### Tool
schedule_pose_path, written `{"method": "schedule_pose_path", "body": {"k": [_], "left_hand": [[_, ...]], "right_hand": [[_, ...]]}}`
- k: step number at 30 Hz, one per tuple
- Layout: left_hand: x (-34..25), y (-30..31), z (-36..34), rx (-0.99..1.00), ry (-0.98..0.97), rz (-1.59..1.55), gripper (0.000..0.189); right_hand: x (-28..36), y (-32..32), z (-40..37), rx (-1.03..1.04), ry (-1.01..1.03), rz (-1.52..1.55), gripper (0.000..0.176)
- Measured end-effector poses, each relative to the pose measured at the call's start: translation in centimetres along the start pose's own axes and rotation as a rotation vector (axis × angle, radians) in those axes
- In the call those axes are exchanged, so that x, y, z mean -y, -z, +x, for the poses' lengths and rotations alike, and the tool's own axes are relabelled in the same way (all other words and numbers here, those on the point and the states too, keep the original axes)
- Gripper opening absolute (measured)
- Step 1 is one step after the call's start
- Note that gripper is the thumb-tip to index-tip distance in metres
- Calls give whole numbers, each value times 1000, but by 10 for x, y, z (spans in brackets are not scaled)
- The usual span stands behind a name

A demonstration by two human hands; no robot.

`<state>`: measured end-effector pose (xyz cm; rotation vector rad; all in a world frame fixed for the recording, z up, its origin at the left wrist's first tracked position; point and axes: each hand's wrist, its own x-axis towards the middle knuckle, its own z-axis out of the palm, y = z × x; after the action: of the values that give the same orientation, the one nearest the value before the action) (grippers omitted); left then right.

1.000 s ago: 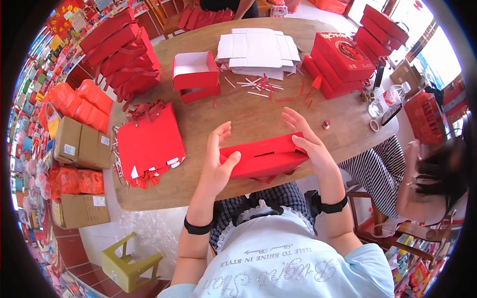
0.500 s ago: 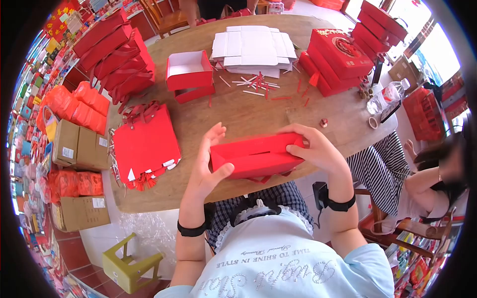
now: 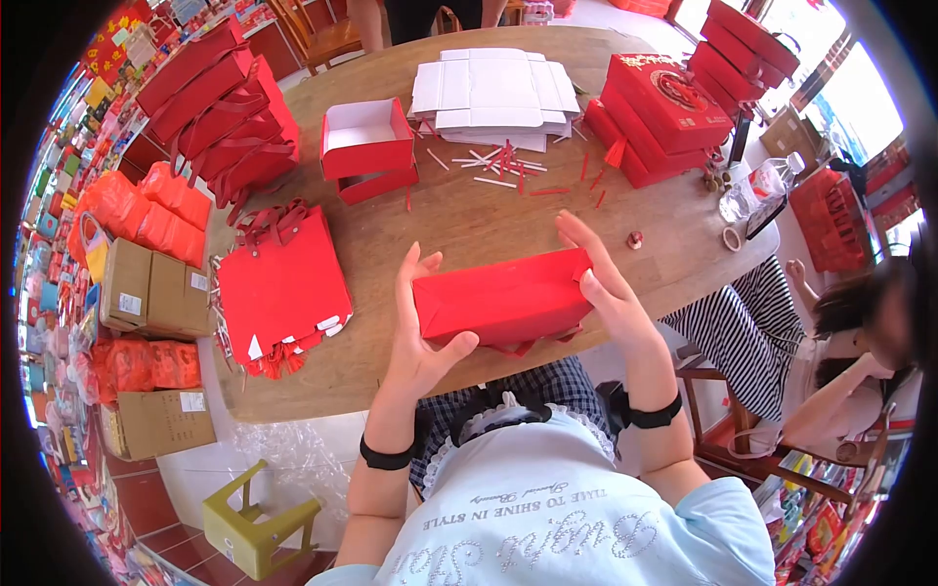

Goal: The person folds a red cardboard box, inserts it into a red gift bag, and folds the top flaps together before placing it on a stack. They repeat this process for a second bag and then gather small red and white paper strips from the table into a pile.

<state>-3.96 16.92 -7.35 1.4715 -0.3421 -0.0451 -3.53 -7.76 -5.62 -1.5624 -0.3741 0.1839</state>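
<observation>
A red paper gift bag is held upside down at the near table edge, its flat bottom panel facing up. Dark red ribbon hangs out on the side towards me. My left hand presses the bag's left end, thumb along the near edge and fingers reaching up past the far corner. At the right end, my right hand has its thumb against the corner, with the fingers stretched out beyond the far side. The bag is clasped between both hands.
Left of the bag lies a pile of flat red bags. White flat cartons, paper strips and a small open red box stand farther back. Red boxes are stacked at right. A person in striped clothing sits at right.
The slit in the bag's bottom has closed into a flat panel. My right thumb has moved off the panel to the right corner, and the right fingers have straightened away from the far edge.
</observation>
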Motion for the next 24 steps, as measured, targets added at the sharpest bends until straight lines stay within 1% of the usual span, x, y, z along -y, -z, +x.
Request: {"method": "schedule_pose_path", "body": {"k": [2, 3, 5, 6, 7, 8, 9, 10, 11, 12, 13, 14, 15, 16, 17, 18, 19, 20, 21, 22, 23, 24], "left_hand": [[3, -1, 1, -19, -9, 24, 100], [2, 2, 2, 14, -13, 34, 97], [0, 6, 2, 48, -19, 45, 95], [-4, 8, 3, 105, 43, -28, 89], [-7, 9, 3, 160, 103, -100, 84], [-5, 9, 3, 155, 96, -98, 84], [-2, 9, 1, 147, 87, -104, 80], [1, 8, 0, 140, 82, -111, 76], [-2, 6, -1, 136, 82, -109, 76], [-5, 3, -1, 86, 47, -72, 75], [-8, 2, -2, 36, 12, -35, 74], [-7, 2, -3, 31, 11, -32, 74], [-5, 2, -5, -224, 16, 18, 75], [-4, 2, -6, -480, 19, 66, 76], [-6, -1, -8, -518, 19, -123, 73], [-10, -6, -11, -526, 15, -118, 73], [-16, -14, -13, -434, 48, -360, 68], [-20, -17, -16, -338, 82, -601, 63], [-19, -15, -17, -349, 79, -597, 63], [-19, -13, -18, -343, 90, -698, 58], [-17, -10, -18, -336, 98, -799, 54], [-17, -5, -17, -344, 91, -795, 54]], "right_hand": [[-1, -6, -2, -98, 25, 146, 64], [1, -6, -2, -100, 26, 148, 64], [4, -2, -2, -103, -10, 247, 71], [4, 2, -3, -101, -5, 247, 71], [2, 6, -4, -59, 17, 58, 86], [4, 7, -4, -16, 40, -131, 101], [6, 0, -4, -75, -5, -159, 99], [9, 2, -3, -70, -4, -159, 99], [11, 5, -3, -29, -21, -266, 90], [14, 6, -2, 11, -37, -373, 82], [18, 4, -3, 16, -35, -371, 82], [26, -1, -4, -100, 40, -432, 72], [29, -6, -4, -214, 119, -493, 63], [29, -11, -3, -207, 127, -491, 63], [28, -17, -2, -287, 276, -563, 64], [26, -25, 0, -369, 426, -632, 65], [21, -35, 4, -380, 548, -648, 65], [11, -44, 7, -372, 551, -641, 65], [0, -53, 9, -284, 701, -785, 64], [-6, -60, 11, -193, 852, -927, 63], [-6, -66, 13, -187, 859, -919, 63], [-6, -71, 15, -85, 912, -1020, 62]]}}
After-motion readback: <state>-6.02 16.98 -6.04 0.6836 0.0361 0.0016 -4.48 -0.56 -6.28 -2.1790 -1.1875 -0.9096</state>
